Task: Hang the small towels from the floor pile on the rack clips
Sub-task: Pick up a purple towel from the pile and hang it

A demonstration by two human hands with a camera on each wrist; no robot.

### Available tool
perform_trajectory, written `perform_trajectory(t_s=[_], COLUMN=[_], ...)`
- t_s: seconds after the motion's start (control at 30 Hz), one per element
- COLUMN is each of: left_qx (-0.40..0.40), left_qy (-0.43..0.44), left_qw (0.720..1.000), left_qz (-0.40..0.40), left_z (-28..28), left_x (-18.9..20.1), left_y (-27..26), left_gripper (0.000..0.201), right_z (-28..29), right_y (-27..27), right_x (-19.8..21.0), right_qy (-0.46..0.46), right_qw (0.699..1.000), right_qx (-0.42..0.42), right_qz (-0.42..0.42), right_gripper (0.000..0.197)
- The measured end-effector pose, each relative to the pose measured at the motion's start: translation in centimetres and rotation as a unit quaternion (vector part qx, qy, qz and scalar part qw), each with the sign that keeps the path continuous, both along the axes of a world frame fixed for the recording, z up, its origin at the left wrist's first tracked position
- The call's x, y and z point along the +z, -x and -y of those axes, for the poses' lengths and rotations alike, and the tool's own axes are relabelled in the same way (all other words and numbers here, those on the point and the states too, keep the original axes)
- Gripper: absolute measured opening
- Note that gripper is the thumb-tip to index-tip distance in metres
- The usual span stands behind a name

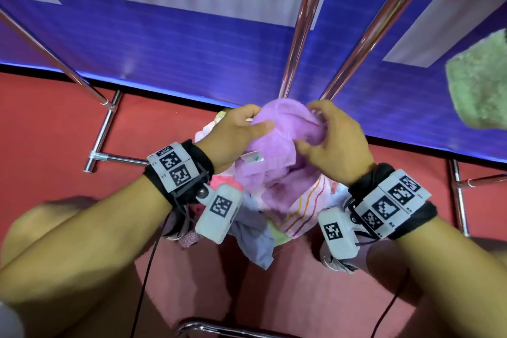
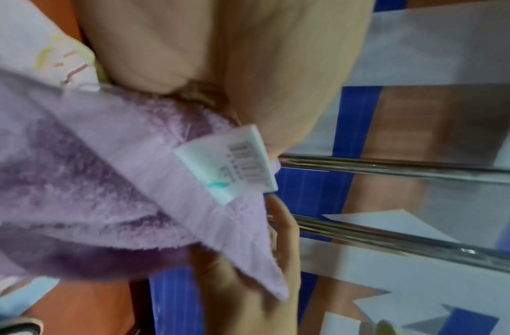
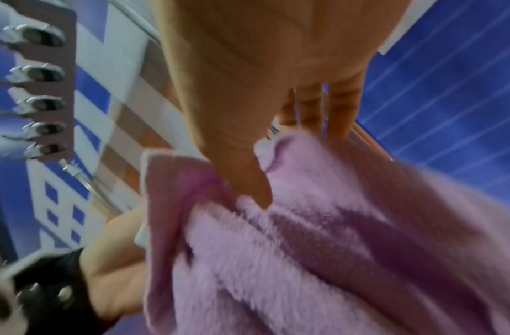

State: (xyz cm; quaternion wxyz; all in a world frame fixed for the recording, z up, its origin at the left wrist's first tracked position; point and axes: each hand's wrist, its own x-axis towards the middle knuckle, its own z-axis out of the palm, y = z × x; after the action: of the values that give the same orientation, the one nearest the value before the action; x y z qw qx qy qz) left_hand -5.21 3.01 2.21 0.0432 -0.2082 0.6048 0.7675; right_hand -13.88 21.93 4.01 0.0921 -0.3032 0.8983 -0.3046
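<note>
A lilac terry towel [image 1: 282,143] with a white care label [image 1: 251,158] is bunched between both hands above the floor pile [image 1: 277,214]. My left hand [image 1: 238,132] grips its left side, thumb laid across the top. My right hand [image 1: 329,134] pinches its right side between thumb and fingers. The left wrist view shows the same towel [image 2: 90,181] and its label [image 2: 234,167] under the palm. In the right wrist view the towel [image 3: 291,238] hangs under the thumb, and a row of metal rack clips [image 3: 41,99] shows at the left.
Chrome rack tubes [image 1: 304,33] rise just behind the towel, and rack feet [image 1: 104,129] lie on the red floor at left and right. A green towel [image 1: 480,85] hangs at the right edge. A blue and white banner [image 1: 164,35] backs the rack. My knees flank the pile.
</note>
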Motion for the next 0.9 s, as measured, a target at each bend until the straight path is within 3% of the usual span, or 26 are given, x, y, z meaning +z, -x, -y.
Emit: perform_trajectory(t_s=[0.07,0.1,0.17,0.23,0.3,0.43,0.5,0.57,0.6,0.7,0.9], left_qx=[0.004,0.002,-0.015,-0.035,-0.039,-0.076,-0.136,-0.181,-0.197,-0.196,-0.171], left_qy=[-0.036,-0.052,-0.070,-0.072,-0.062,0.032,0.027,0.004,0.034,0.183,0.273], left_qw=[0.999,0.998,0.997,0.997,0.997,0.997,0.990,0.983,0.980,0.963,0.945], left_qz=[0.022,0.022,0.010,0.011,0.026,0.007,0.006,0.018,0.021,0.030,0.055], left_z=[-0.4,-0.6,-0.9,-1.1,-1.2,-1.2,-1.4,-1.3,-1.3,-1.0,1.3], left_x=[0.0,0.1,0.3,0.5,0.7,0.8,1.1,0.9,0.6,-0.4,-1.7], left_y=[0.2,0.2,0.3,0.4,0.6,0.6,0.2,-0.2,-0.2,0.0,-0.3], left_gripper=[0.034,0.035,0.027,0.014,0.010,0.018,0.019,0.032,0.034,0.024,0.023], right_z=[0.0,0.1,0.3,0.4,0.2,-0.2,-0.4,-0.6,-0.6,-0.8,-1.7], right_y=[-0.6,-1.1,-1.8,-2.2,-2.1,-1.5,-1.1,-0.7,-0.5,-0.2,1.2], right_x=[-0.9,-1.2,-1.5,-1.1,-0.7,0.4,0.9,1.2,1.3,1.2,-0.2], right_qy=[0.023,0.027,0.040,0.087,0.126,0.134,0.144,0.157,0.159,0.154,0.120], right_qw=[0.994,0.989,0.979,0.967,0.960,0.985,0.988,0.987,0.987,0.987,0.986], right_qx=[0.105,0.144,0.192,0.223,0.232,0.099,0.048,0.013,-0.003,-0.031,-0.102], right_qz=[0.000,-0.023,-0.061,-0.089,-0.093,-0.034,-0.031,-0.033,-0.030,-0.033,-0.062], right_gripper=[0.089,0.097,0.084,0.048,0.038,0.019,0.019,0.017,0.019,0.027,0.028])
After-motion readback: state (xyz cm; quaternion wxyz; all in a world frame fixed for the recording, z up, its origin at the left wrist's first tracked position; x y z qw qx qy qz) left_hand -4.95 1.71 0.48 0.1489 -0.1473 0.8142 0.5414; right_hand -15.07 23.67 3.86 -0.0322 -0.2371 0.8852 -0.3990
